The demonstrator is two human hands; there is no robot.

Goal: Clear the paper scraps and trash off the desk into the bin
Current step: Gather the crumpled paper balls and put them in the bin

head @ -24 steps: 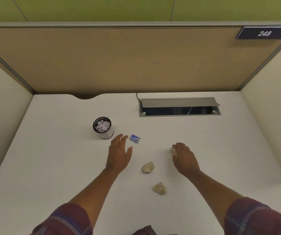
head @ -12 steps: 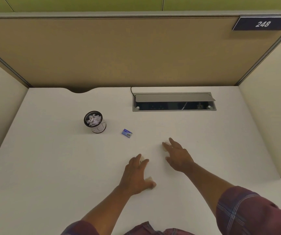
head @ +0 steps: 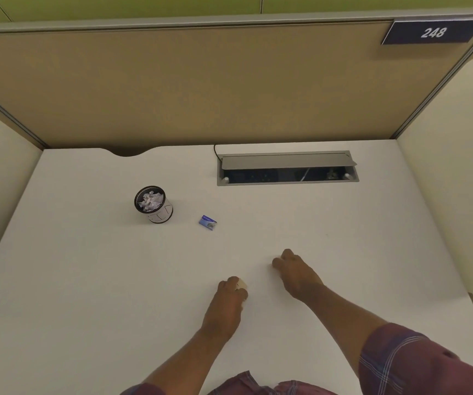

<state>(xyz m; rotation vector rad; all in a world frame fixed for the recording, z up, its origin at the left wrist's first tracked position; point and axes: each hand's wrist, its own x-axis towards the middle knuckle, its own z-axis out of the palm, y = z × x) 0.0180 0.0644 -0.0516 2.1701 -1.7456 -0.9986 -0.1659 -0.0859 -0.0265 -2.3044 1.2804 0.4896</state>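
Observation:
My left hand [head: 228, 302] rests on the white desk [head: 87, 280] with its fingers curled around beige crumpled paper scraps [head: 241, 285]; bits of paper show between the fingers and under the thumb. My right hand [head: 296, 273] is fisted to the right of it, where a third scrap lay earlier; that scrap is hidden inside the fist. A small black mesh bin [head: 153, 203] holding crumpled white paper stands at the far left. A small blue box [head: 207, 222] lies between the bin and my hands.
An open metal cable hatch [head: 286, 168] is sunk into the desk at the back, with a black cable beside it. Tan and cream partition walls enclose the desk on three sides. A sign reading 248 [head: 433, 32] hangs top right.
My left hand came back from near the blue box, covered the two beige scraps and closed on them. My right hand's fingers curled from spread into a fist over the third scrap.

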